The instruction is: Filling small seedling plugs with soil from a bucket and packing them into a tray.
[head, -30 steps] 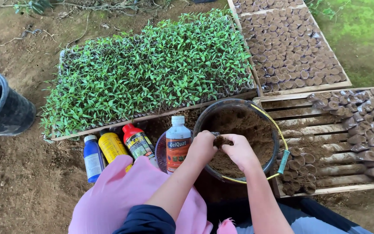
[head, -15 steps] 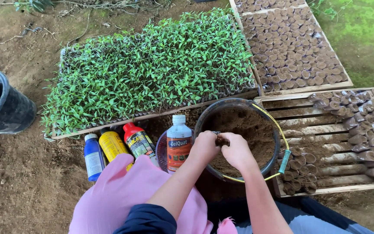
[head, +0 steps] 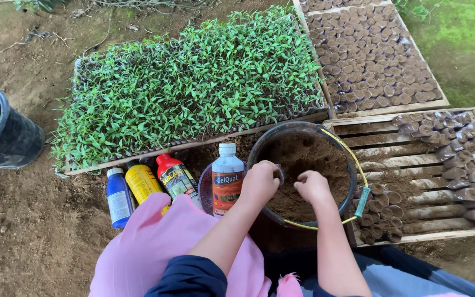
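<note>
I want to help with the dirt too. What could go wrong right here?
The clear bottle stands right beside the left hand, so an elbow bump might tip it. The bucket sits partly on the slatted wooden tray edge and might wobble. Soil might spill as both hands, the right hand included, dig inside.

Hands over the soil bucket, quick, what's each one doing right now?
Left hand: closed around a small dark pot above the soil in the bucket.
Right hand: fingers curled down over the soil; whether it holds anything cannot be told.
</note>
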